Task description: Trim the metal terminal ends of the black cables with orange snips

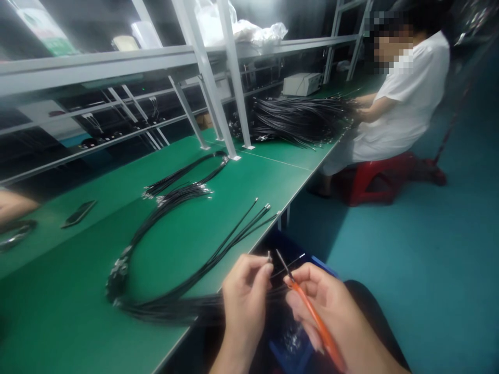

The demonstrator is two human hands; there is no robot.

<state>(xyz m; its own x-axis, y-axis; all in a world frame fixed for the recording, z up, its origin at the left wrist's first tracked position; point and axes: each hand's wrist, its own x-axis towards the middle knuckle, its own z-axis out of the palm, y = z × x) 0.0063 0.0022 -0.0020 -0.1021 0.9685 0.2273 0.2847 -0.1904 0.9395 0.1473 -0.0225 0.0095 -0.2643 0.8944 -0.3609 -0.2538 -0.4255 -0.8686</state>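
Observation:
My left hand [247, 293] pinches the metal-tipped end of a black cable [269, 258] between thumb and fingertips, just past the table's edge. Close on its right, my right hand [322, 301] is wrapped round an orange-handled tool [317, 319] with a thin dark tip pointing up and left toward that cable end. The tool's tip and the cable end look slightly apart. A curved bundle of black cables [171, 306] lies on the green table [78, 301] and runs behind my left hand; several cable ends stick out toward the table's edge.
Below my hands is a blue bin [290, 350] with small pieces inside. A phone [79, 214] and another person's arm [15, 205] are at the left. Shelf posts [218, 104] stand on the table. Beyond, a person in white [413, 98] sits on a red stool [374, 179] by a cable pile [296, 119].

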